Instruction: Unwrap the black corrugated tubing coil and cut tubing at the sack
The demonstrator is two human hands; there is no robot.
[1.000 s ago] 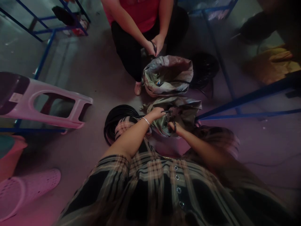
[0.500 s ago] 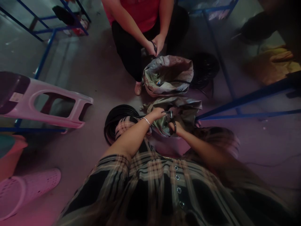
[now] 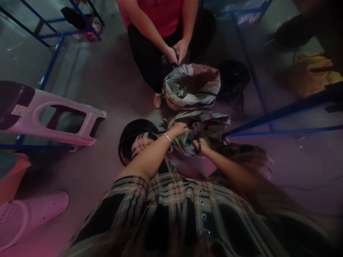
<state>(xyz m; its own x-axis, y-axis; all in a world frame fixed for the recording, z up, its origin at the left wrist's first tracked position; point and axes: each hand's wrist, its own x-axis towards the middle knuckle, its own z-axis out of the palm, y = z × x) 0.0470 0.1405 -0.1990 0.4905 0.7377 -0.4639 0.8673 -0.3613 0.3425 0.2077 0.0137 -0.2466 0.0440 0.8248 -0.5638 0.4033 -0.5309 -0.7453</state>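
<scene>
Black rubber cable (image 3: 136, 137), stiff and springy, best gripped near its end, pinched in left fingers (image 3: 179, 128) while right fingers (image 3: 203, 144) clench small scissors (image 3: 196, 141)

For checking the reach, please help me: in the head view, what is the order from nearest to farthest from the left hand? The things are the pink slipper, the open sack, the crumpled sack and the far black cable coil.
1. Crumpled grey-green sack: under the left hand, touching it.
2. Open sack: straight ahead.
3. Black cable coil: ahead and right, beyond the open sack.
4. Pink perforated slipper: lower left, on the floor.
</scene>
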